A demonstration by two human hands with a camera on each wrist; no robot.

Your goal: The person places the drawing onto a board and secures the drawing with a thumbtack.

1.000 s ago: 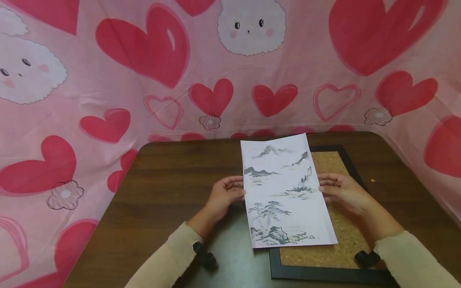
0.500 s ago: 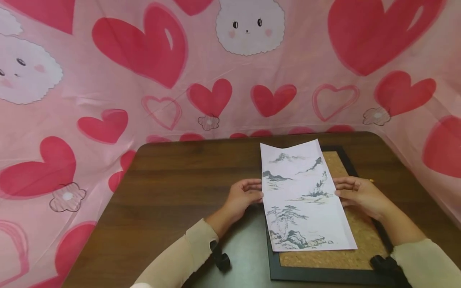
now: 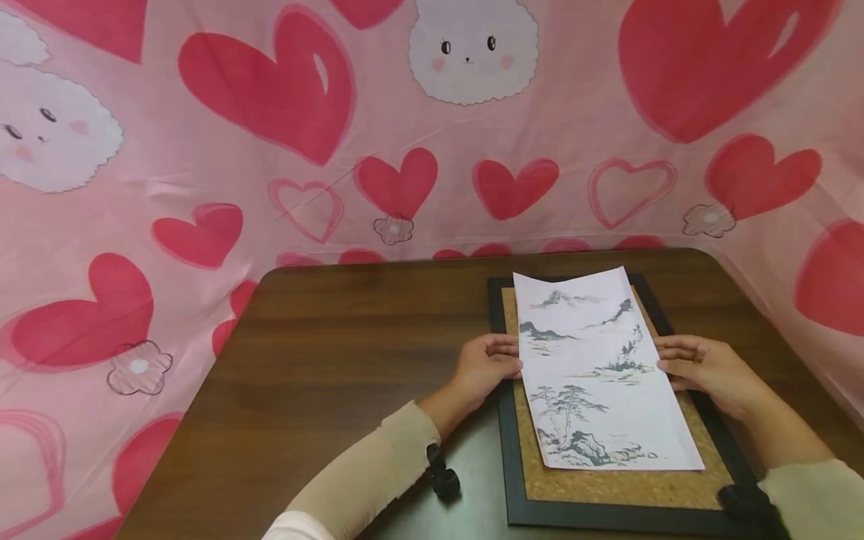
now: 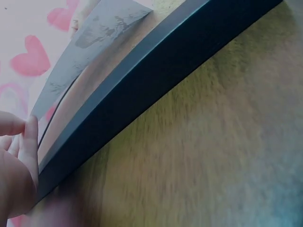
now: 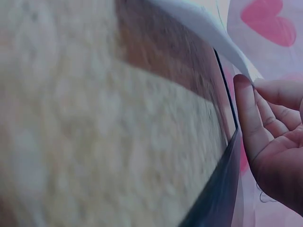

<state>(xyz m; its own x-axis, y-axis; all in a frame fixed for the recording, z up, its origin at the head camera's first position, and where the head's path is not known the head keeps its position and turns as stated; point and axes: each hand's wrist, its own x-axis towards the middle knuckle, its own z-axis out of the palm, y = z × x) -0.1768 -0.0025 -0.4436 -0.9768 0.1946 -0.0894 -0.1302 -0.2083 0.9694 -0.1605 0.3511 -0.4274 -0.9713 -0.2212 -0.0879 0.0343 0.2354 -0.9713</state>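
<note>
A white paper sheet (image 3: 594,360) printed with an ink landscape of mountains and pines is held over a cork board (image 3: 607,489) with a black frame (image 3: 580,514). My left hand (image 3: 481,371) pinches the sheet's left edge between thumb and fingers, and my right hand (image 3: 715,375) pinches the right edge. In the left wrist view the sheet (image 4: 94,42) hangs above the board, apart from it, with the left hand (image 4: 16,161) at its edge. The right wrist view shows the right hand (image 5: 274,127) pinching the paper, whose shadow falls on the cork (image 5: 118,142).
The board lies on the right side of a dark brown wooden table (image 3: 351,337). Behind stands a pink cloth backdrop (image 3: 459,135) with red hearts. Small black wrist devices sit by both sleeves (image 3: 364,472).
Both hands have carried the paper sheet to the right and slightly toward me, from beside the board's left part to over its cork. The framed board has stayed in place.
</note>
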